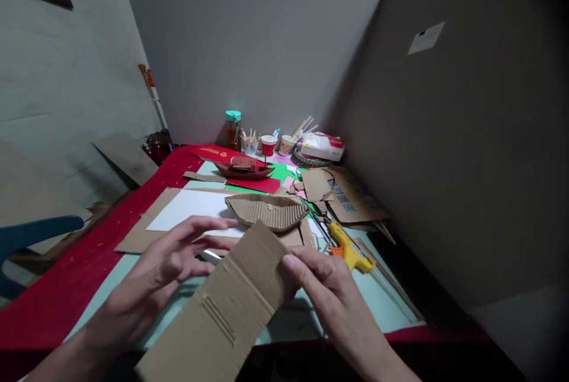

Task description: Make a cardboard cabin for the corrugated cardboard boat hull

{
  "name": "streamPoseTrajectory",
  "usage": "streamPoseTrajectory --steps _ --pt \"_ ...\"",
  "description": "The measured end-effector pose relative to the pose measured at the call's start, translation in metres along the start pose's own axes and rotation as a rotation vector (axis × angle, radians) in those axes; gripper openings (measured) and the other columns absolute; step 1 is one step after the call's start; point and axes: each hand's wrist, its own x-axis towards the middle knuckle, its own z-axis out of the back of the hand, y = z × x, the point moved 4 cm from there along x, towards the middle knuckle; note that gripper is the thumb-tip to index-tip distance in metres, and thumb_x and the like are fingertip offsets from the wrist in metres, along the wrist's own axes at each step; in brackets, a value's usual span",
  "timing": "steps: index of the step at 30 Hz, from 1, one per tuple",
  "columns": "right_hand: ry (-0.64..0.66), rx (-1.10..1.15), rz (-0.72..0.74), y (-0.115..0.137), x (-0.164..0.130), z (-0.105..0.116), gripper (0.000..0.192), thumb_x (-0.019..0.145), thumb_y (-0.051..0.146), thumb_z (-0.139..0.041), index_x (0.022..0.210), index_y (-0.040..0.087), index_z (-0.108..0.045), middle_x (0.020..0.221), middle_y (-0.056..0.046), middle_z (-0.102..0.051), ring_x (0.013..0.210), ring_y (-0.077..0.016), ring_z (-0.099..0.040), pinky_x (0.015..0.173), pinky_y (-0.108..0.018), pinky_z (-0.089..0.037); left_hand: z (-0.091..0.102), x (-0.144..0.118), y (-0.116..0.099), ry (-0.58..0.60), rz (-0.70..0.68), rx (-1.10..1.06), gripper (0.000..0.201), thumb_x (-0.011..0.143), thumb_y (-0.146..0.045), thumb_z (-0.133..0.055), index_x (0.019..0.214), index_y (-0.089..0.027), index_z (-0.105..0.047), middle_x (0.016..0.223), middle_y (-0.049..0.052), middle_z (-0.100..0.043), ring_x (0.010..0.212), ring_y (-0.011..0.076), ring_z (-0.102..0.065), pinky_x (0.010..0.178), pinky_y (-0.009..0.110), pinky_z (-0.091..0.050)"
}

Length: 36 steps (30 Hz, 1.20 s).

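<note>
My right hand (326, 287) grips the far right edge of a long strip of corrugated cardboard (222, 317) that slants from the bottom middle up toward the centre. My left hand (173, 254) hovers beside the strip's left edge with fingers spread and holds nothing; whether it touches the strip I cannot tell. Just beyond the strip lies a boat-shaped hull of ribbed cardboard (267, 210) on a flat cardboard sheet with white paper (191, 204).
A yellow glue gun (351, 252) lies right of my hands. A finished red-brown boat model (246, 167), coloured paper, cardboard scraps (351, 195), cups with sticks (268, 145) and a bottle (232, 128) fill the far table. A big cardboard panel (457, 133) stands along the right.
</note>
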Motion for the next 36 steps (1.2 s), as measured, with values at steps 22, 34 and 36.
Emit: streamPoseTrajectory --steps 22,34,36 --pt "0.382 -1.129 0.381 -0.039 0.023 -0.059 0.044 0.078 0.004 -0.056 0.121 0.003 -0.063 0.101 -0.022 -0.072 0.089 -0.0335 -0.067 0.078 -0.047 -0.057 0.029 0.018 0.006 0.049 0.351 -0.005 0.026 0.076 -0.044 -0.079 0.099 -0.033 -0.083 0.092 0.003 -0.082 0.086 0.0281 -0.076 0.076 0.034 -0.060" --pt "0.077 -0.496 0.060 -0.013 0.007 0.056 0.065 0.071 0.030 -0.078 0.134 0.038 -0.063 0.116 -0.008 -0.076 0.095 -0.0336 -0.073 0.071 -0.037 -0.061 0.036 0.030 -0.001 0.004 0.360 -0.249 0.018 0.075 -0.028 -0.080 0.093 -0.026 -0.084 0.083 0.003 -0.083 0.073 0.0222 -0.077 0.068 0.027 -0.059" --pt "0.071 -0.491 0.082 -0.014 0.007 0.063 0.070 0.061 0.030 -0.083 0.129 0.043 -0.068 0.126 -0.004 -0.073 0.109 -0.0400 -0.069 0.076 -0.041 -0.061 0.022 0.036 -0.002 0.048 0.338 -0.247 0.011 0.076 -0.027 -0.079 0.085 -0.025 -0.084 0.074 0.002 -0.081 0.066 0.0199 -0.075 0.065 0.026 -0.057"
